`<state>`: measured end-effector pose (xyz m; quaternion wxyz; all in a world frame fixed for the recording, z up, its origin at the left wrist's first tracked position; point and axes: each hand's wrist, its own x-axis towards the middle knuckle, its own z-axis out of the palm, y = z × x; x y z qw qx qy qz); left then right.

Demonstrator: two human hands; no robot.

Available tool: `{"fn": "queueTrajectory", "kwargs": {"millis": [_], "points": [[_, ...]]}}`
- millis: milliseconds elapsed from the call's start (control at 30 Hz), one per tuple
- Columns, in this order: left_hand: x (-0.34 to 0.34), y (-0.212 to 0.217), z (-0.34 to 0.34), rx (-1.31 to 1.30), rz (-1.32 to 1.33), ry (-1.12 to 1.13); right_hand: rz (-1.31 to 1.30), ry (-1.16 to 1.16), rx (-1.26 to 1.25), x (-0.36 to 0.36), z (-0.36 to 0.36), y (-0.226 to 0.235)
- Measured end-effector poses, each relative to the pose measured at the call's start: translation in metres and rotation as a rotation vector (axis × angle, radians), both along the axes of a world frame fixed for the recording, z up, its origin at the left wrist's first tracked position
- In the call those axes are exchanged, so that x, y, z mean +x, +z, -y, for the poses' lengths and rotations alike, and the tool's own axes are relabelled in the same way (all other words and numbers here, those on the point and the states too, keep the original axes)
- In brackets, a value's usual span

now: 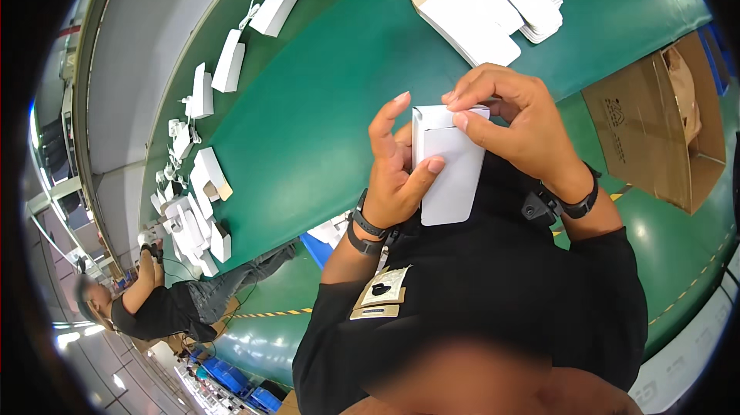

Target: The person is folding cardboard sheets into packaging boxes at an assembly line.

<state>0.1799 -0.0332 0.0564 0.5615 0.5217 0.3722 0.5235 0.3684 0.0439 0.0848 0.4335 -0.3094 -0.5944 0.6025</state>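
A slim white paper box stands in front of my chest, its top end facing away from me. My left hand grips its left side, thumb on the front face and index finger raised off it. At the top end, the fingers and thumb of my right hand are closed on the closure flap. A slit shows along the flap's front edge, and whether the flap is fully tucked in I cannot tell. The box's contents are hidden.
Flat white cartons lie stacked on the green table. Along its far left edge run small open boxes with white adapters and cables, ending in a pile beside another person. A brown cardboard box stands at right.
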Motion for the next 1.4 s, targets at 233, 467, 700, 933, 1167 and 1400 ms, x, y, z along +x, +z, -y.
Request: {"fn": "queueTrajectory", "kwargs": {"millis": [233,467,700,933,1167,1400], "points": [[0.005,0.0,-0.008,0.062,-0.083,-0.024,0.009,0.042,-0.104,0.008,-0.011,-0.002],[0.008,0.007,-0.028,0.005,-0.001,-0.029,-0.055,0.033,0.055,0.017,-0.01,-0.013],[0.012,0.007,-0.042,0.021,-0.001,-0.078,-0.07,0.01,0.074,0.023,-0.011,-0.018],[0.021,0.02,-0.042,0.028,-0.021,-0.08,-0.12,0.032,0.106,0.032,-0.008,-0.011],[0.023,0.019,-0.042,-0.052,0.004,-0.053,-0.196,0.031,0.123,0.032,-0.012,-0.022],[0.016,0.027,-0.052,-0.086,-0.122,0.142,0.106,-0.118,0.342,0.035,-0.017,-0.006]]}}
